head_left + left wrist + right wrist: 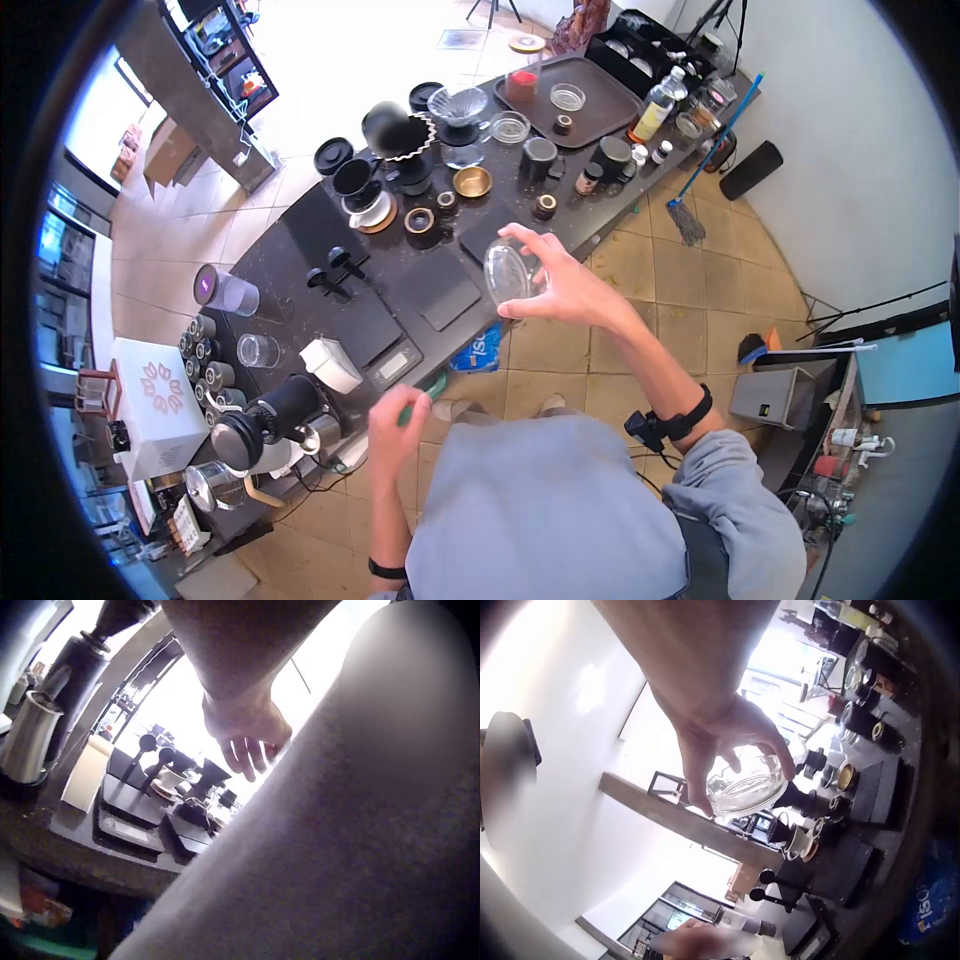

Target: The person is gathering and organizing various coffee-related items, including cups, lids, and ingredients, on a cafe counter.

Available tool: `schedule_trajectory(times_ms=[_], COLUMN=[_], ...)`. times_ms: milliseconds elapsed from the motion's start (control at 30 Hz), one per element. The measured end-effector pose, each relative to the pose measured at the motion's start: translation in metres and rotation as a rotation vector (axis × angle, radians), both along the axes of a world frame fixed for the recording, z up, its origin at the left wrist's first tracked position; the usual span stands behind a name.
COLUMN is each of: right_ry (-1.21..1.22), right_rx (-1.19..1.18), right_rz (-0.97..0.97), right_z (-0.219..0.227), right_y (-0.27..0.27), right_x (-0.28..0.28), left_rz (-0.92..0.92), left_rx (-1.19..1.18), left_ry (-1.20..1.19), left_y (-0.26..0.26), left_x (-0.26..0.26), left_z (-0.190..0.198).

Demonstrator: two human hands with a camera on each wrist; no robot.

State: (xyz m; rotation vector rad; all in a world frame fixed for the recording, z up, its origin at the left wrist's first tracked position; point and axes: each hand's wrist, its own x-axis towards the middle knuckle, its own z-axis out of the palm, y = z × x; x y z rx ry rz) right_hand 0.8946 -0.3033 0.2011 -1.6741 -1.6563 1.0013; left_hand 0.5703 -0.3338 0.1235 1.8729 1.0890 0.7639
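My right hand [570,285] grips a clear round glass vessel [508,272] between thumb and fingers, in the air over the near edge of the dark table. In the right wrist view the glass [746,787] shows under the right hand [731,739], with thumb and fingers spread around its rim. My left hand [396,430] is raised by the near edge, close to a scale [392,368], and holds nothing. Its fingers hang loosely bent in the left wrist view, where the left hand [246,731] is seen in front of bright light.
Flat black pads [436,288], a white container [330,365], a black grinder [285,408] and a glass cup [258,350] stand on the table's left part. Drippers [458,105], a brass bowl [472,181], jars [538,158] and a brown tray [600,100] stand farther back.
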Motion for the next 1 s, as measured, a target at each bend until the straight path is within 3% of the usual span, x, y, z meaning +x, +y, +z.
schedule_trajectory(times_ms=[67, 100, 133, 200, 367, 500, 667, 833, 900, 1000], right_ry=[0.136, 0.124, 0.136, 0.231, 0.220, 0.243, 0.235, 0.207, 0.252, 0.193], right_rx=[-0.111, 0.043, 0.046, -0.027, -0.037, -0.020, -0.034, -0.046, -0.184, -0.149], right_rz=[-0.121, -0.122, -0.145, -0.233, -0.383, -0.491, -0.572, -0.583, -0.646, -0.652], right_z=[-0.008, -0.028, -0.042, -0.049, -0.065, -0.080, -0.094, -0.111, -0.104, -0.112], right_y=[-0.030, -0.043, -0.060, -0.091, -0.157, -0.182, -0.185, -0.166, -0.153, -0.131], right_x=[0.042, 0.062, 0.084, 0.118, 0.187, 0.226, 0.263, 0.309, 0.327, 0.367], left_rz=[0.000, 0.002, -0.035, -0.053, -0.148, -0.189, -0.209, -0.147, -0.139, -0.147], left_rx=[-0.056, -0.060, 0.073, 0.083, 0.168, 0.077, 0.106, 0.285, 0.300, 0.286], left_ry=[0.059, 0.063, 0.111, 0.096, 0.100, -0.011, -0.064, 0.012, 0.044, 0.117], left_y=[0.002, 0.003, 0.007, 0.011, 0.029, 0.062, 0.117, 0.211, 0.253, 0.321], left_x=[0.038, 0.059, 0.080, 0.122, 0.225, 0.289, 0.367, 0.445, 0.480, 0.530], left_z=[0.009, 0.017, 0.018, 0.021, 0.032, 0.021, 0.026, -0.009, -0.029, -0.058])
